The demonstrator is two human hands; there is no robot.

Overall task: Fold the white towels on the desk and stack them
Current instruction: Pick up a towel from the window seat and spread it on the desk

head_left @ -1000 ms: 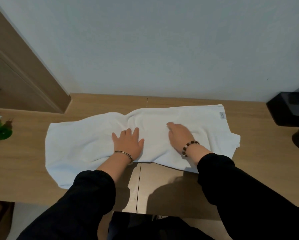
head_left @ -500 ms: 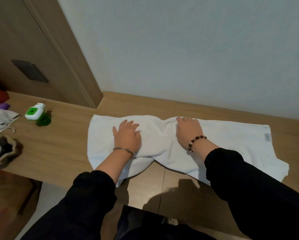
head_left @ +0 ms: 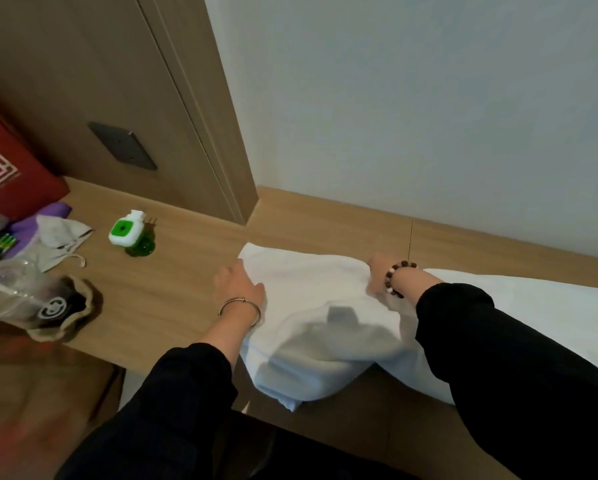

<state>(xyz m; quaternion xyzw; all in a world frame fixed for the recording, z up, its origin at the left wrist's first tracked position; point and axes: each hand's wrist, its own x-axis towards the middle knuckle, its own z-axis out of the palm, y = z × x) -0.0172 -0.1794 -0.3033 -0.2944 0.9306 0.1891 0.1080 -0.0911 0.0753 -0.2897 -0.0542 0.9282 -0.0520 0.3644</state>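
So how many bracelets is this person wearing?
2: a metal bangle on the left wrist, beside the white towel, and a beaded bracelet on the right wrist, over it. Sleeves might hide more.

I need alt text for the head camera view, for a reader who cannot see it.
A person in black sleeves handles a white towel on a wooden desk: the right hand grips a raised fold, the left hand is at the towel's left edge. A green and white plug-in device and a red bag sit further left.

Bare desk (head_left: 173, 282) left of towel (head_left: 311, 306); green plug-in device (head_left: 128, 233), pouch (head_left: 62, 310) farther left.
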